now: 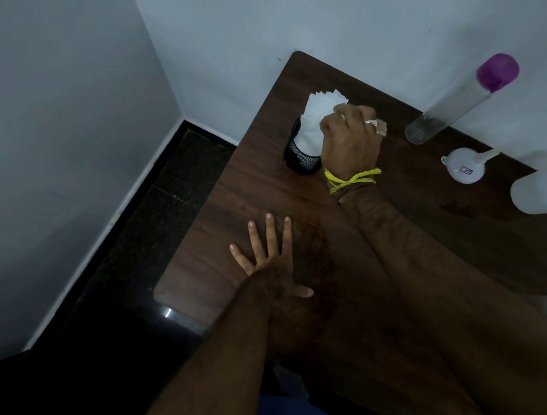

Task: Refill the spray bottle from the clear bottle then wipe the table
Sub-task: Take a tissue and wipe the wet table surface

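Head view, table: we look down on a dark brown wood-grain table (405,222) set into the corner of pale grey walls, with black flooring to its left.
Head view, right hand: our right hand (350,139) reaches to the far side of the table, its fingers curled round the white paper napkins (314,117), pinching the top of the bunch. A ring shows on one finger and a yellow thread is tied at the wrist.
Head view, napkin holder: the napkins stand upright in a black mesh cup (300,157), which sits on the table just left of our right wrist.
Head view, left hand: our left hand (271,259) lies flat near the table's left edge, fingers straight and spread, gripping nothing.
Head view, clear bottle: the tall clear plastic bottle with a purple cap (462,99) stands near the wall, to the right of our right hand and apart from it.
Head view, funnel: a small white plastic funnel (467,168) lies on its side on the table, just in front of the clear bottle.
Head view, spray bottle: the white translucent spray bottle (545,191) stands at the right edge of view, near the funnel; its top is cut off, so we cannot tell how its nozzle sits.
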